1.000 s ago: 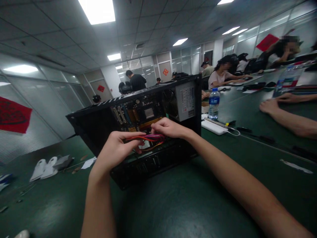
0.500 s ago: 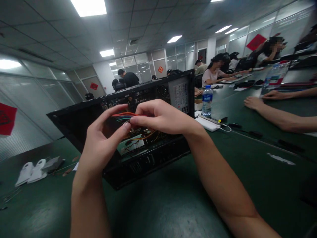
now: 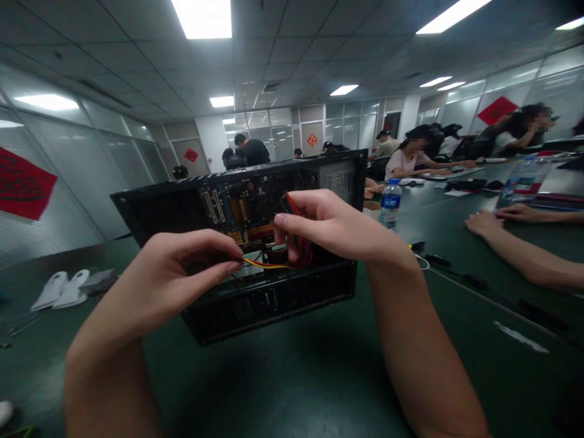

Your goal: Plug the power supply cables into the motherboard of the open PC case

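Observation:
A black computer case (image 3: 274,307) stands on the table in front of me with its near side uncovered. Inside it a motherboard (image 3: 228,204) with several slots shows, and a power supply (image 3: 335,176) with a label sits at the upper right. My left hand (image 3: 196,267) pinches the end of yellow and red wires (image 3: 264,264) at the case opening. Those wires run right to a bundle of cables (image 3: 303,246). My right hand (image 3: 314,225) is closed around this bundle, in front of the motherboard. Its fingers partly cover the bundle.
A water bottle (image 3: 390,204) stands right of the case. White slipper-shaped items (image 3: 61,291) lie at the left. Dark cables (image 3: 474,283) and a torn white strip (image 3: 520,336) lie on the green table (image 3: 283,389). Another person's forearm (image 3: 524,255) rests at the right.
My left hand has moved down and left, from the coloured wires near my right hand to the yellow and red wire end. My right hand now holds the cable bundle farther right.

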The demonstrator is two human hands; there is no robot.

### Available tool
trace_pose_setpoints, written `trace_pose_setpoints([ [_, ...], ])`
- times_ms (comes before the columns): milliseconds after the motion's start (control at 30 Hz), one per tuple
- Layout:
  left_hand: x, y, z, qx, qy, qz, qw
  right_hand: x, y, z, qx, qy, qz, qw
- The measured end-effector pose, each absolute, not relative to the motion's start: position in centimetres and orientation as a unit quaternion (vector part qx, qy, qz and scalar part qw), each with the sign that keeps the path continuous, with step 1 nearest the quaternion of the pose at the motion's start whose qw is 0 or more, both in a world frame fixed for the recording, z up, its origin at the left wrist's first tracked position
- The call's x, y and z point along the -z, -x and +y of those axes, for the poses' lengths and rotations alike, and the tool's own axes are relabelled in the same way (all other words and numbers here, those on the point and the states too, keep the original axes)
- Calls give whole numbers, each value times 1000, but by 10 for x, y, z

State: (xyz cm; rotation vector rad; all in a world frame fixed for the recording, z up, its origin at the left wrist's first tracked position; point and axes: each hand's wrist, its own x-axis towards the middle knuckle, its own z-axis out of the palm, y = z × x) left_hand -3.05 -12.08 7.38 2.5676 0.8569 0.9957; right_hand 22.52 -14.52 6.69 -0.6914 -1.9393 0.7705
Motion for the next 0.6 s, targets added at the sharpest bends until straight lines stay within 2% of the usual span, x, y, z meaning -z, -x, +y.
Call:
trace_pose_setpoints([
  [300,-64,6,-125,-454,-843,288,7,-68,-227,-143,-311,282,-794,439],
  [600,-58,-1,-119,-477,-822,294,-104,-68,-223,-142,-319,248,-817,411],
])
